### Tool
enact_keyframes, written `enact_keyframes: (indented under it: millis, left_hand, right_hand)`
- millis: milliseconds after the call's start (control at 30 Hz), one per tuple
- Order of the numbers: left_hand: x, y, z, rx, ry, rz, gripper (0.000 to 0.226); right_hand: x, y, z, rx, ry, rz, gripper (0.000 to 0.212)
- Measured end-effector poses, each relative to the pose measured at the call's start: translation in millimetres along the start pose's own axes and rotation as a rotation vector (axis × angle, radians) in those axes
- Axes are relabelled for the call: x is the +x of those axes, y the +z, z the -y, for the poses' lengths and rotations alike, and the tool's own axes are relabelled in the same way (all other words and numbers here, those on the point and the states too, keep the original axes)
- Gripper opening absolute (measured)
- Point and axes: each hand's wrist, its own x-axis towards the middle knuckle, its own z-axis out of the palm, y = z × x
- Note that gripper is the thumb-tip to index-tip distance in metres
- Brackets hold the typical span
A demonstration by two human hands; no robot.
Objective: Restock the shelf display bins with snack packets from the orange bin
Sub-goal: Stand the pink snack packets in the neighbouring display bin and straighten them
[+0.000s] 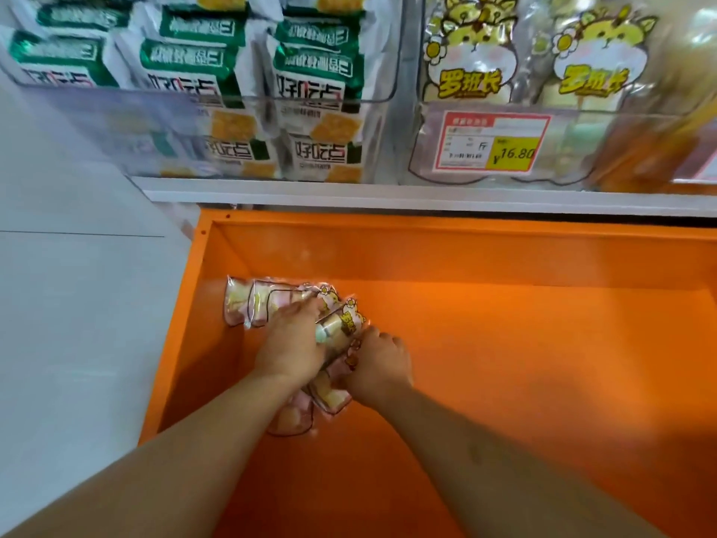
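I am reaching both hands into the orange bin (504,258), near its left wall. My left hand (291,343) is pressing down on a clutch of snack packets (248,304), fingers curled over them; my right hand (378,366) is gripping a yellow-printed packet (341,324), its long axis running diagonally up toward the shelf. Above, the display bins (388,99) are showing green-and-white packets (318,79) and cartoon-animal packets (469,52), with a price tag (492,143) reading 16.80.
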Motion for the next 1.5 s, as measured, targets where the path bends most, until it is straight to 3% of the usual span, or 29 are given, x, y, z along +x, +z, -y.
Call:
enact_keyframes:
  millis: [133,233,400,500,533,667,833,1033,1133,1300,1500]
  left_hand:
    - [-5.3,-3.0,0.4,-0.115,-0.028,0.062,0.036]
    - [-15.8,-14.7,-4.5,-0.234,-0.039,0.126,0.03]
    - [-43.4,-59.2,-33.2,-0.457,0.004,0.238,0.02]
    - [-66.0,-100.2,-65.0,-0.735,0.011,0.254,0.018]
    - [-73.3,-114.4,-76.6,-0.767,0.049,0.25,0.028]
    - [-116.2,-173.0,-122.6,-0.612,0.269,0.176,0.058]
    - [-169.1,-209.4,-153.7,-0.685,0.304,0.148,0.043]
    - [-202.2,-204.6,-156.1,-0.812,0.283,0.191,0.047]
    - [-202.4,-210.3,-162.5,-0.842,0.291,0.12,0.034]
    - [-191.8,-222.3,-177.4,-0.666,0.335,-0.056,0.045]
    - [-166.4,-238.1,-210.0,-0.706,0.484,-0.046,0.05]
  right_hand:
    - [-1.6,-14.4,-18.3,0.264,-0.029,0.127,0.03]
    - [-8.1,-37.2,-32.6,0.406,-0.068,0.182,0.022]
    - [-47.6,-116.3,-32.1,0.572,-0.204,0.122,0.018]
    - [-76.5,-171.5,-20.1,0.56,-0.286,-0.019,0.018]
    - [-86.7,-189.1,-15.5,0.54,-0.32,-0.073,0.019]
    - [-134.4,-249.7,0.1,0.498,-0.411,-0.27,0.03]
    - [-193.7,-289.8,5.1,0.412,-0.487,-0.498,0.062]
    - [-226.3,-297.3,-3.4,0.405,-0.536,-0.432,0.052]
    - [-230.3,-314.5,-7.4,0.49,-0.456,-0.357,0.055]
    - [-219.1,-334.2,-12.7,0.675,-0.483,-0.178,0.046]
    - [-189.4,-371.5,-16.7,0.614,-0.645,-0.42,0.034]
